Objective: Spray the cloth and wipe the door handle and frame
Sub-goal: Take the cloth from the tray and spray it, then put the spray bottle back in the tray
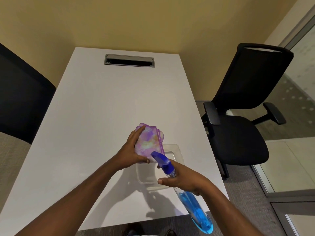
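Note:
My left hand (130, 150) holds a folded purple and pink cloth (148, 140) above the white table (95, 116), thumb under its near edge. My right hand (184, 180) grips the neck of a clear spray bottle (196, 210) with blue liquid. Its purple nozzle (159, 158) points at the cloth and almost touches it. No door handle is in view.
A clear plastic container (175, 150) sits on the table under the hands. A black office chair (242, 116) stands to the right of the table, another dark chair back (22, 99) to the left. A glass partition with a metal frame (289, 167) runs along the right side.

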A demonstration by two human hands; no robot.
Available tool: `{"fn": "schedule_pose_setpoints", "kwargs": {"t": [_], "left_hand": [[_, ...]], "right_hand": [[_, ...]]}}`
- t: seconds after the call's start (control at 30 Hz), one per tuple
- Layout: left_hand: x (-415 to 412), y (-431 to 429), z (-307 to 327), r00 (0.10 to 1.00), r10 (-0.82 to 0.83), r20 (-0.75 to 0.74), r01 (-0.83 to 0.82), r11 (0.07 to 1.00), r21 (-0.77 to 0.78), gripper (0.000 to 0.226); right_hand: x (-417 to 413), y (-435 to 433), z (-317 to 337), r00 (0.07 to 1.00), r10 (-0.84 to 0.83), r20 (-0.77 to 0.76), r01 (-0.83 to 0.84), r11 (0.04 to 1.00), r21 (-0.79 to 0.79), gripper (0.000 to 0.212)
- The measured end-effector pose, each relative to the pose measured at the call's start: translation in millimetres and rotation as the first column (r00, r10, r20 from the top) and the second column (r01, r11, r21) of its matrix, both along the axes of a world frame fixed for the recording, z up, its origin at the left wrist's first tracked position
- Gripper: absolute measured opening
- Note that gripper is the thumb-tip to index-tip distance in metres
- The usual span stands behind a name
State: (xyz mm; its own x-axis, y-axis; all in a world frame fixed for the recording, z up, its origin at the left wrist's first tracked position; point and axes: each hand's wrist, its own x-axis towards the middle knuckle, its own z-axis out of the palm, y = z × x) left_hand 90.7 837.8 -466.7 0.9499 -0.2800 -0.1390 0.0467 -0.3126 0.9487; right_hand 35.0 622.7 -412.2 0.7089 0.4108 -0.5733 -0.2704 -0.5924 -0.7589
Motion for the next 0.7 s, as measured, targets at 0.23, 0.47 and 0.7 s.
{"fn": "schedule_pose_setpoints", "kwargs": {"t": [0.23, 0.47, 0.7], "left_hand": [[-0.6, -4.7, -3.6, 0.999, -0.024, -0.021, 0.024, 0.999, 0.027, 0.117], [-2.2, -9.8, -7.5, 0.998, -0.040, -0.041, 0.042, 0.998, 0.045, 0.117], [-4.2, -15.4, -9.7, 0.996, -0.072, -0.046, 0.073, 0.997, 0.032, 0.117]], "right_hand": [[-7.6, 2.9, -1.0, 0.995, -0.059, 0.076, 0.065, 0.994, -0.086, 0.052], [8.0, -7.9, 6.6, 0.991, -0.133, 0.024, 0.132, 0.990, 0.041, 0.047], [11.9, -1.1, 9.9, 0.986, -0.143, 0.085, 0.138, 0.988, 0.062, 0.034]]}}
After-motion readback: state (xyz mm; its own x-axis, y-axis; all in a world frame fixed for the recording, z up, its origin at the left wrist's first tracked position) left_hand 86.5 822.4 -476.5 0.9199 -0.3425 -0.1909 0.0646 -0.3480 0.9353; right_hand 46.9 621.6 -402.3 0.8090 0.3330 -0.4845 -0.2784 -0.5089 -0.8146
